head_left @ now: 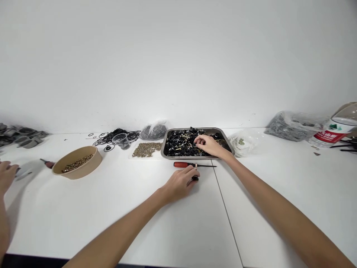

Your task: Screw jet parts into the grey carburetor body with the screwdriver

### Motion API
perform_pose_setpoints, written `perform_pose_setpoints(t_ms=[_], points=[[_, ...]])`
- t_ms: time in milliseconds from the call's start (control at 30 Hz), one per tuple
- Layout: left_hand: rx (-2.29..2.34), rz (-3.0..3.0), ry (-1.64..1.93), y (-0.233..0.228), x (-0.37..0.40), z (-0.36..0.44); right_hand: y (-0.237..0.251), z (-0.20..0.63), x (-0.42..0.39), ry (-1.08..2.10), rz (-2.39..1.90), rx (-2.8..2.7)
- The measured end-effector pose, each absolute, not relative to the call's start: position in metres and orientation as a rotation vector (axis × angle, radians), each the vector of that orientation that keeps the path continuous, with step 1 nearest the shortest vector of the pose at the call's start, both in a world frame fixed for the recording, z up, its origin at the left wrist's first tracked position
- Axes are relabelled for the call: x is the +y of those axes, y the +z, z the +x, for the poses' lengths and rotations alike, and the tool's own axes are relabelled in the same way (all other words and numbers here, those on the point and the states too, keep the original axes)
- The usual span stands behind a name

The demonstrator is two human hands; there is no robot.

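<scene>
Just in front of the tray, my left hand (182,182) is closed on a small black part (195,178), mostly covered by the fingers. Beyond its knuckles lies a screwdriver (181,164) with a red and black handle, its shaft pointing right. My right hand (208,144) is over the metal tray (198,157), fingers curled together above a heap of small black parts (178,141) mixed with brass-coloured pieces. Whether something is between those fingertips cannot be made out.
A tan bowl (96,163) of brass-coloured pieces stands left. Behind it are black rings (117,134), a clear cup (122,140) and small brass pieces (146,149). Plastic bags (245,143) and a large bottle (333,130) sit right. Another person's hand (7,175) is at far left.
</scene>
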State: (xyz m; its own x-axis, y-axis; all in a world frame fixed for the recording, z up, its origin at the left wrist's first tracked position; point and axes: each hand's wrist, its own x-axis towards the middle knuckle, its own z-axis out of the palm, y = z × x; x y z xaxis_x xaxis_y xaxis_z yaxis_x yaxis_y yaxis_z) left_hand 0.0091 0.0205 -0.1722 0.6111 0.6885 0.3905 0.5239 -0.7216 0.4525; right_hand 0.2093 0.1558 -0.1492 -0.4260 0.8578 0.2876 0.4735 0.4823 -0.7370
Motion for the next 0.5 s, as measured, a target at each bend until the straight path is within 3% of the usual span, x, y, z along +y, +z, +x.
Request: perform_pose_setpoints(t_ms=[500], points=[[1.296,2.362,0.884,-0.1797,0.0271,0.009,-0.151,0.2104,0.1584,0.827,-1.116,-2.084]])
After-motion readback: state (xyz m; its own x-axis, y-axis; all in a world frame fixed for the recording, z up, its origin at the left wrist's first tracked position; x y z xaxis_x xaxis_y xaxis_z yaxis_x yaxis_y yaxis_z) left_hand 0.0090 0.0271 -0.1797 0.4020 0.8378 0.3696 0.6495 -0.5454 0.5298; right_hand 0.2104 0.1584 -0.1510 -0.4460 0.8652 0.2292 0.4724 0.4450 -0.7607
